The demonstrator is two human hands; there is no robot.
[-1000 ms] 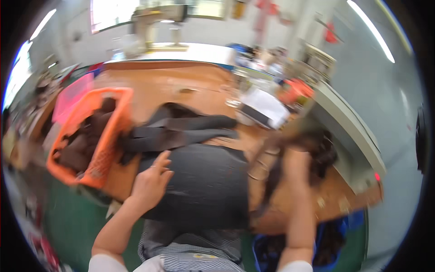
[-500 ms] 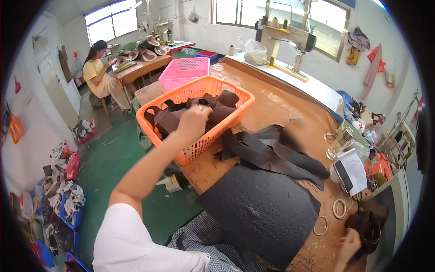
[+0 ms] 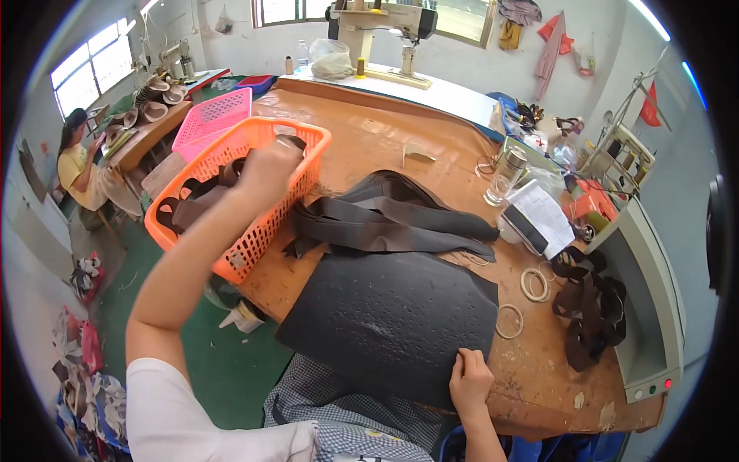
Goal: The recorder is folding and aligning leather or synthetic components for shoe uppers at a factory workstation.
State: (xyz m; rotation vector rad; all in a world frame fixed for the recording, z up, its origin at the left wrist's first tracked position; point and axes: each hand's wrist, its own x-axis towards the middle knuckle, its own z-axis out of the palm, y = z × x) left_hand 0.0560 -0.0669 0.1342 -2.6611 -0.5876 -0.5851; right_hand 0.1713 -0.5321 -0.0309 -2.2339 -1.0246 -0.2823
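Observation:
My left hand (image 3: pixel 271 173) reaches over the right part of an orange plastic basket (image 3: pixel 304 135). Its fingers are blurred and mostly hidden, with a bit of dark brown material showing just beyond them. Brown looped strips (image 3: pixel 202 206) fill the basket. My right hand (image 3: pixel 471 379) is closed at the lower right edge of a black pitted mat (image 3: pixel 385 323), its fingers curled over that edge. The mat lies partly over my checked apron. Behind it a bundle of long dark strips (image 3: pixel 385 223) lies across the table.
More brown looped strips (image 3: pixel 589 308) lie at the right beside a grey machine housing (image 3: pixel 650 308). Cream rings (image 3: pixel 534 285), a glass bottle (image 3: pixel 506 175) and papers (image 3: pixel 543 215) are near. A pink basket (image 3: pixel 215 119) stands behind; a person (image 3: pixel 81 169) sits far left.
My right hand has moved left from beside the brown strips to the mat's edge. The view has turned right, and my left hand stays over the orange basket, farther toward its right side.

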